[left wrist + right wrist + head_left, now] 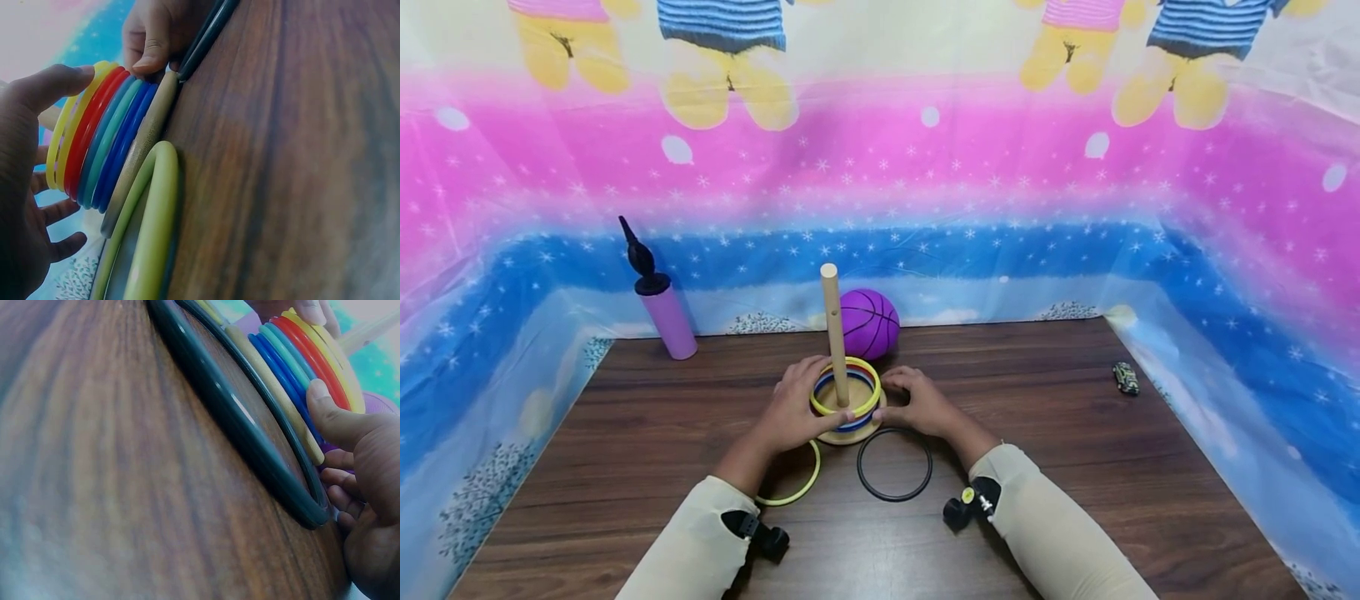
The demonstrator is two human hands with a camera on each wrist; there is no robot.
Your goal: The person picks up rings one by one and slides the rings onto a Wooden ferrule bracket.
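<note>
A wooden peg [835,333] rises from a round wooden base [128,187]. Around it is a stack of colored rings: blue lowest, then teal, red [312,359] and yellow on top. My left hand [796,404] grips the yellow rings [62,140], thumb on the near side and fingers reaching round the far side. On the opposite side, the thumb of my right hand [921,404] rests against the stack, its other fingers loosely bent beside the base. A yellow-green ring [153,231] lies near my left wrist; a black ring [231,403] lies in front of the base.
A purple ball [872,325] sits right behind the peg. At the back left stands a pink-purple hand pump [670,321] with a black nozzle. A small toy car [1125,378] is near the right table edge. Printed cloth [925,250] walls the table's back and sides.
</note>
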